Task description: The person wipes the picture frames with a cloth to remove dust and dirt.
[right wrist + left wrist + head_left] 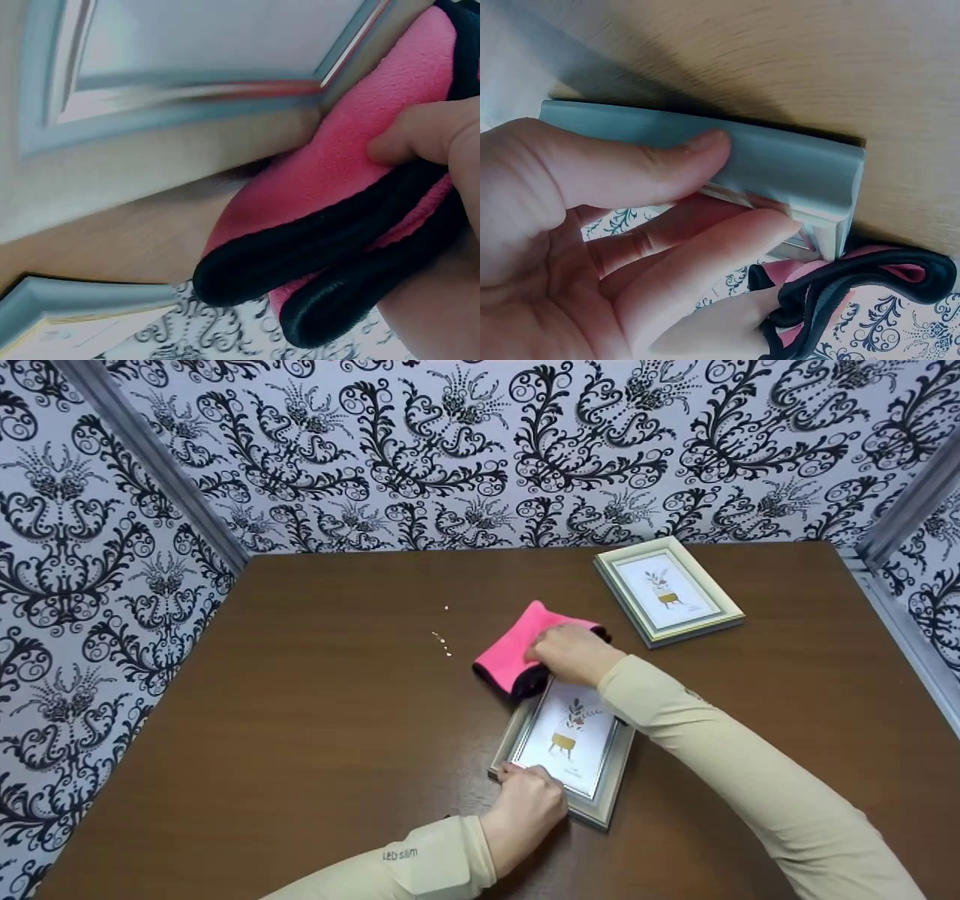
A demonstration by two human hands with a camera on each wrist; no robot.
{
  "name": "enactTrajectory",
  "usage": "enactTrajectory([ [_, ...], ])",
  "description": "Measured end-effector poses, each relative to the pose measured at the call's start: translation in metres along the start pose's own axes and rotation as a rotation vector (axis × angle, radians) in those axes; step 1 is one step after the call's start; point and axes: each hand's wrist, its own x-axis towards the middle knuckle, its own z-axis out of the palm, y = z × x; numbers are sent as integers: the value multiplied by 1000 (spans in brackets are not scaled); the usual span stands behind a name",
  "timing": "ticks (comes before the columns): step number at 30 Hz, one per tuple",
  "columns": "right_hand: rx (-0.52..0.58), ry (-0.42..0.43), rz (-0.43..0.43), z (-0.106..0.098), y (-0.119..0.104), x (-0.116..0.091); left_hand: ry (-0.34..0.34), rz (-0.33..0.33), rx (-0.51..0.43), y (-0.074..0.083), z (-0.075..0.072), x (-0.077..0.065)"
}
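Observation:
A cream picture frame (pixel 616 769) with a small plant picture lies on the brown table, turned at a slant. My left hand (pixel 529 814) grips its near left corner. Seen from the left wrist, the thumb (pixel 682 157) presses the outer side of the frame and the fingers reach over its face. My right hand (pixel 574 652) holds a folded pink cloth (pixel 514 645) with black edging against the far end of the frame. In the right wrist view the thumb pinches the plush cloth (pixel 337 150), which touches the frame's edge (pixel 112 184).
A second, similar picture frame (pixel 705 581) lies at the back right of the table (pixel 315 697). Several tiny pale specks (pixel 442 641) are scattered left of the cloth. Patterned walls (pixel 465 450) enclose the back and sides.

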Motion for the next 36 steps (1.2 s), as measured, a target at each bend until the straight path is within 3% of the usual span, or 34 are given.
enactTrajectory([
  [5, 19, -60, -89, -3, -29, -2, 43, -21, 4, 1, 1, 0],
  [10, 59, -96, -230, -6, -62, -5, 61, -23, -39, 0, 3, -1],
  [14, 115, -104, -250, -7, -69, -7, 70, -23, -59, 0, 4, -1],
  [18, 173, -97, -192, -6, -56, -6, 42, -9, -30, 0, 2, 0],
  [22, 210, -79, -79, -2, -30, -4, 2, -4, -7, 1, 0, 1],
  [27, 163, -8, 72, 2, 5, -5, -5, 5, 1, 1, -1, 4],
  [31, 65, 60, 91, 0, 18, -11, 6, 8, 11, 0, 0, 4],
  [36, 22, 115, 58, -11, 12, -29, 17, -6, -40, -3, 0, 1],
])
